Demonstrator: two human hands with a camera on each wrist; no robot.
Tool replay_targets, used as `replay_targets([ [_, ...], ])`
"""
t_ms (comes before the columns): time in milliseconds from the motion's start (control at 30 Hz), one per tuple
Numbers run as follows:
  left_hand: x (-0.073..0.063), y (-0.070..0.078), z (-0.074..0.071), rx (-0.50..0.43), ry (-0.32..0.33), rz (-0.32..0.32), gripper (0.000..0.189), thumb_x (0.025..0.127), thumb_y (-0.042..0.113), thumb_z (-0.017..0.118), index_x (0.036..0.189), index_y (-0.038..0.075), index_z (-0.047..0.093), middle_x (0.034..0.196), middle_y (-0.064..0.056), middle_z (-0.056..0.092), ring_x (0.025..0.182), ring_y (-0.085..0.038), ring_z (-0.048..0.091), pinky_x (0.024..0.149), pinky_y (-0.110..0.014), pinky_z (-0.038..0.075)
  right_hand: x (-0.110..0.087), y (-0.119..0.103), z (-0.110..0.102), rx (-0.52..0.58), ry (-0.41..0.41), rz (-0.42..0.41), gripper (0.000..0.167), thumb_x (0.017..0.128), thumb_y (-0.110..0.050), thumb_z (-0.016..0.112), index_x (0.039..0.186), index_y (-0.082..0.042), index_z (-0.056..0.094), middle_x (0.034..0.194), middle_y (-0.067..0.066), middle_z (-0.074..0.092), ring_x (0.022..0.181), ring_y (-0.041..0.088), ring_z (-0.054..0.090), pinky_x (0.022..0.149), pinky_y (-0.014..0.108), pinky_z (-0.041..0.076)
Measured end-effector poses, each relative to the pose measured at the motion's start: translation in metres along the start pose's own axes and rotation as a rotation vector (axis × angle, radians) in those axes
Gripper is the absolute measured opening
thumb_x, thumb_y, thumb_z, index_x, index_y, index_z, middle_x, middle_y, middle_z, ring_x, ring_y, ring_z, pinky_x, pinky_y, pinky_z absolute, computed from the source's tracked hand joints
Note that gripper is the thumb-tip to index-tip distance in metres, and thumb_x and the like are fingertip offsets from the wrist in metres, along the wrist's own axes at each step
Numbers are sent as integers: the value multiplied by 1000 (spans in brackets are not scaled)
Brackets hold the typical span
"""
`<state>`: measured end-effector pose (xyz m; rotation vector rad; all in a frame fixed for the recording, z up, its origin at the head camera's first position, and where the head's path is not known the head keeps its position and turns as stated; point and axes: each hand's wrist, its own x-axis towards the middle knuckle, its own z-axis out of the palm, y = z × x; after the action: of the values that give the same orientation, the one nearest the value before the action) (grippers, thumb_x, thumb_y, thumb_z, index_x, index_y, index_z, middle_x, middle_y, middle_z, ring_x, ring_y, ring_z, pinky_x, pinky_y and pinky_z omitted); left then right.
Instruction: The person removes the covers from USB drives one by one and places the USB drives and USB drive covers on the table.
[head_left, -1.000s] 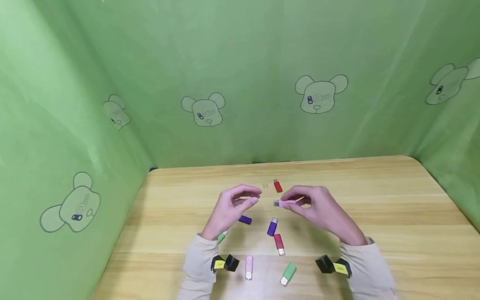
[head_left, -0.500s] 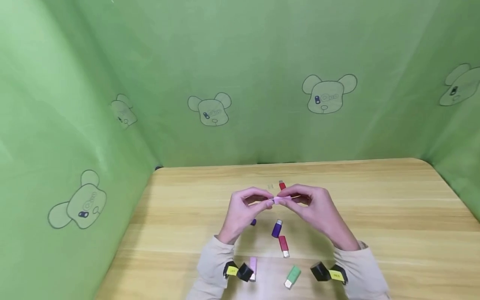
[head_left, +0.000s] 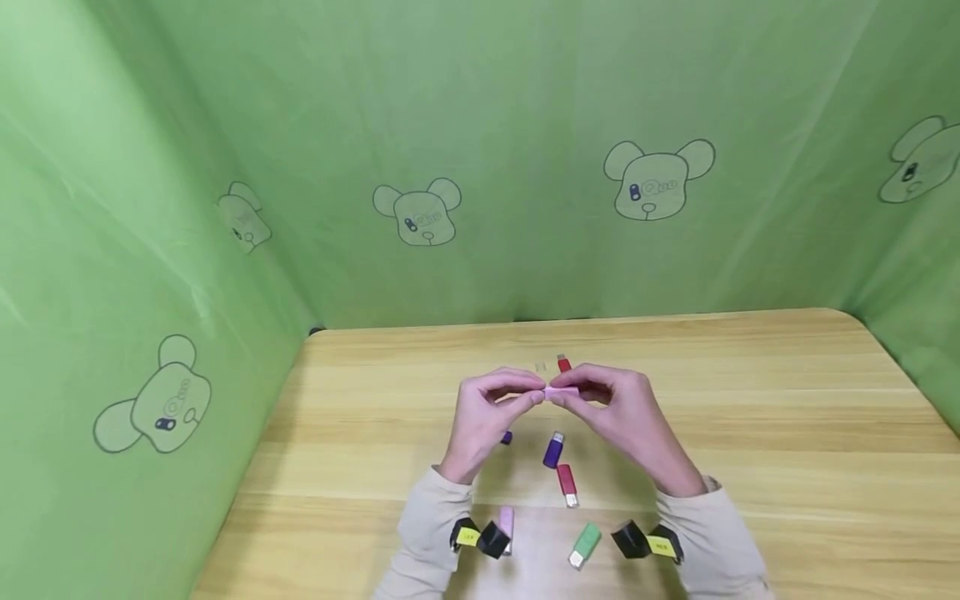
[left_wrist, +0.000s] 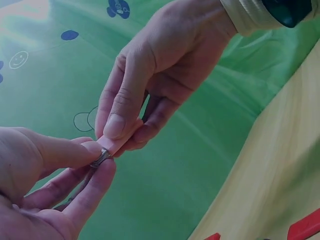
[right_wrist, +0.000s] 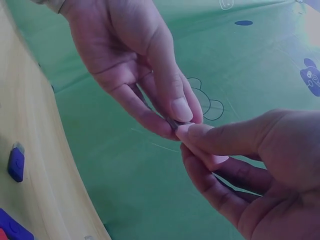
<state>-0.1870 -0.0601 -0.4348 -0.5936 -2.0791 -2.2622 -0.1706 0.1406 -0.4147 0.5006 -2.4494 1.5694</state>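
Above the middle of the table, both hands meet at a pink USB flash drive (head_left: 562,392). My right hand (head_left: 622,412) pinches its pink body (right_wrist: 202,150) between thumb and fingers. The silver plug end (left_wrist: 101,157) is pinched by the thumb and fingertips of my left hand (head_left: 486,417), which partly cover it. Whether a clear cap sits on that end, I cannot tell. Below the hands lie a purple USB drive (head_left: 553,451) and a red USB drive (head_left: 567,486). Another red drive (head_left: 564,364) lies just beyond the fingers.
Nearer the front edge are a green USB drive (head_left: 585,546) and a second pink one (head_left: 507,522), partly behind the left wrist camera (head_left: 493,540). A purple piece (head_left: 506,437) shows beside my left wrist. Small clear pieces (head_left: 542,367) lie farther back. Green curtains (head_left: 525,167) surround the wooden table (head_left: 787,433).
A second ago the hands were apart, the right holding the pink drive with its plug bare. The left hand then came right and took hold of the plug end; both have stayed together since.
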Motion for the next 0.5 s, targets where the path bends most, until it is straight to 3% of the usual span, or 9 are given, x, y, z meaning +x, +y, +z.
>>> replay_targets([
  [200,0,4,-3,-22,-33,4,16,87,-2,80,102,-7,77,106,-18,75,103,-26,71,91,-41,61,-1,-3,-3,15,9,13,11,88,-9,82,98,-8,80,93,4,78,83,14,75,73,24,63],
  [300,0,5,-8,-9,3,0,15,86,-2,80,100,-7,76,105,-17,75,100,-25,72,89,-40,62,-2,-4,-4,22,46,32,12,88,-9,82,99,-6,80,95,8,78,83,15,75,73,24,63],
  [400,0,8,-26,-3,82,-20,17,85,-1,81,100,-7,76,106,-17,76,96,-25,73,88,-38,62,-5,-3,-19,18,114,85,15,89,-13,82,101,-5,79,98,9,78,84,14,75,73,23,62],
  [500,-1,14,-51,-67,151,-27,20,84,-4,81,102,-10,74,109,-21,74,93,-26,74,89,-40,62,-11,0,-46,42,161,143,21,90,-16,81,107,-4,78,102,5,78,88,13,74,77,21,61],
])
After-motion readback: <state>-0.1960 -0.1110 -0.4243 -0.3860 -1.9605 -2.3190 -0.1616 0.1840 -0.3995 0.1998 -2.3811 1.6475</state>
